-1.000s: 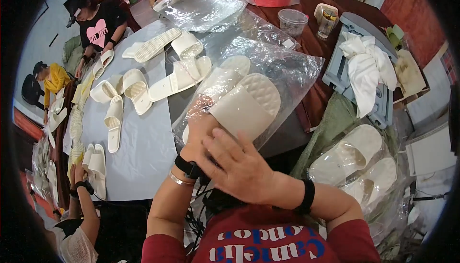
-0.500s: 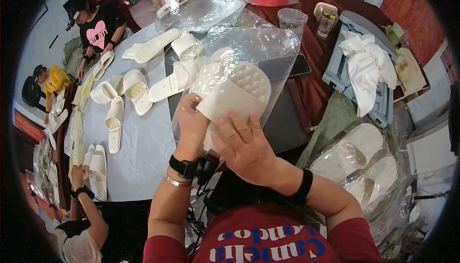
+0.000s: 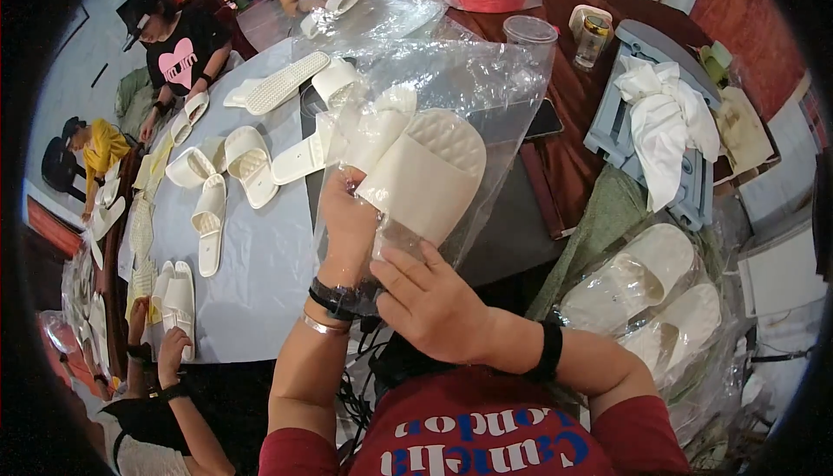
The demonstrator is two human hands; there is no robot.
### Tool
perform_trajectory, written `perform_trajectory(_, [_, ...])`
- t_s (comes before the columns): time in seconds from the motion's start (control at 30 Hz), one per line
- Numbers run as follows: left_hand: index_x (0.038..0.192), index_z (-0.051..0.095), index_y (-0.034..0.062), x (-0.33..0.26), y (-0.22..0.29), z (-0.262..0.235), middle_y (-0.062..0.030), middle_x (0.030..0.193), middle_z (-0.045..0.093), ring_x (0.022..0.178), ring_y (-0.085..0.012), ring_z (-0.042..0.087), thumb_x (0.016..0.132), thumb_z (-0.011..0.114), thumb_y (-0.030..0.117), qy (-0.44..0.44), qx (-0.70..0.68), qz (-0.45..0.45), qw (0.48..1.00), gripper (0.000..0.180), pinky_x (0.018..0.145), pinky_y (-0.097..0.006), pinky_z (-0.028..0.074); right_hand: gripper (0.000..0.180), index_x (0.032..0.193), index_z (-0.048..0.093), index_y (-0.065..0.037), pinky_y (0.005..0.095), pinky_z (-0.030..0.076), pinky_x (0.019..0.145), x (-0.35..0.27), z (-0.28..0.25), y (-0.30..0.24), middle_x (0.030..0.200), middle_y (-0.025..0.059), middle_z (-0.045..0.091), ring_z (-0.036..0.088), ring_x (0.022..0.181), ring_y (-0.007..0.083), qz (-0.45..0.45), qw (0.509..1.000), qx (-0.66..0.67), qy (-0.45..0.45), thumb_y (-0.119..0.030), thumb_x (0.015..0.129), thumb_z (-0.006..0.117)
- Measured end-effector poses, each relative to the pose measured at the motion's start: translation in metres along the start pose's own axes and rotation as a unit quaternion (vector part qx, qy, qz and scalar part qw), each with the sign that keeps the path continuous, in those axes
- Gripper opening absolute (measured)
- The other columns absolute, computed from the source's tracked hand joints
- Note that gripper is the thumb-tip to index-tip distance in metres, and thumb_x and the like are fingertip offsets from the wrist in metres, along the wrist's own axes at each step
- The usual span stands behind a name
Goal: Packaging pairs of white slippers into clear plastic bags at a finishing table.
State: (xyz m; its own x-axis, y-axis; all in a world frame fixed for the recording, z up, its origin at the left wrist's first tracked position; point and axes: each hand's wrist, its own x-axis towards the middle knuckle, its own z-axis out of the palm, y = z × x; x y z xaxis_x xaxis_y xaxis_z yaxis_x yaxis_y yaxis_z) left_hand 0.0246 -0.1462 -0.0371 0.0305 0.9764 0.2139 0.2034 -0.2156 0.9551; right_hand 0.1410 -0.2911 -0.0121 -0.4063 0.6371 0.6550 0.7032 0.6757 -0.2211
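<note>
Slippers (image 3: 416, 168), a cream pair, sit inside a clear bag (image 3: 451, 94) held up over the near edge of the tabletop (image 3: 260, 259). The left hand (image 3: 347, 224) grips the bag's lower edge and the slippers through the plastic; the right hand (image 3: 429, 302) pinches the open bag mouth below. The pair looks fully in, the mouth not yet closed. Loose slippers (image 3: 247, 164) lie unbagged toward the left edge; bagged pairs (image 3: 646, 289) pile at the right.

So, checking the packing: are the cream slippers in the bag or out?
In: the cream slippers show through the clear plastic bag, gripped at its lower end by the left hand and right hand.
</note>
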Motion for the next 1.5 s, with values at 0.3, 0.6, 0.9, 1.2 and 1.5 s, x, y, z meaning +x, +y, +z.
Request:
perform_trajectory(0.3, [0.106,0.059,0.0023,0.003,-0.009,-0.001,-0.005,0.096,0.064,0.083,-0.0116,0.058,0.081,0.068,0.002,-0.052,0.062,0.023,0.996,0.026,0.069,-0.026,0.048,0.019,0.091,0.061,-0.003,0.0576,0.046,0.093,-0.003,-0.005,-0.016,0.119,0.0209,0.059,0.056,0.116,0.0369,-0.022,0.998,0.057,-0.007,-0.017,0.08,0.059])
perform_trajectory(0.6, [0.118,0.061,0.002,-0.026,0.015,-0.066,-0.0097,0.109,0.063,0.1,-0.0171,0.059,0.086,0.071,0.015,-0.239,0.219,0.045,0.945,0.035,0.08,-0.031,0.049,0.015,0.084,0.061,-0.004,0.049,0.047,0.089,-0.015,-0.031,0.033,0.106,0.0171,0.063,0.06,0.107,0.0349,0.038,0.997,-0.066,-0.027,-0.016,0.075,0.062])
perform_trajectory(0.9, [0.091,0.065,-0.0002,-0.064,0.008,-0.137,-0.0045,0.081,0.066,0.073,-0.0143,0.06,0.082,0.072,0.004,-0.265,0.258,-0.008,0.929,0.012,0.069,-0.028,0.048,0.014,0.079,0.06,-0.006,0.0423,0.049,0.08,-0.003,-0.035,0.007,0.088,0.0114,0.061,0.06,0.092,0.0284,-0.03,0.999,-0.01,-0.025,-0.019,0.075,0.058])
perform_trajectory(1.2, [0.089,0.065,0.0044,-0.09,-0.012,-0.113,-0.01,0.102,0.066,0.098,-0.0344,0.059,0.068,0.078,0.006,-0.281,0.304,0.173,0.894,0.025,0.084,-0.043,0.048,0.016,0.083,0.06,-0.005,0.0344,0.048,0.075,-0.01,0.025,-0.028,0.086,0.0102,0.06,0.058,0.088,0.0254,-0.116,0.983,0.037,-0.139,-0.019,0.078,0.057])
perform_trajectory(1.5, [0.131,0.048,0.0074,-0.124,-0.034,-0.108,-0.0126,0.141,0.052,0.133,-0.039,0.043,0.079,0.073,0.012,-0.231,0.408,0.144,0.871,0.058,0.107,-0.062,0.026,0.033,0.106,0.063,0.0,0.0568,0.045,0.091,-0.008,0.063,-0.004,0.117,0.0216,0.06,0.054,0.117,0.0381,-0.009,0.978,-0.074,-0.195,-0.022,0.083,0.056])
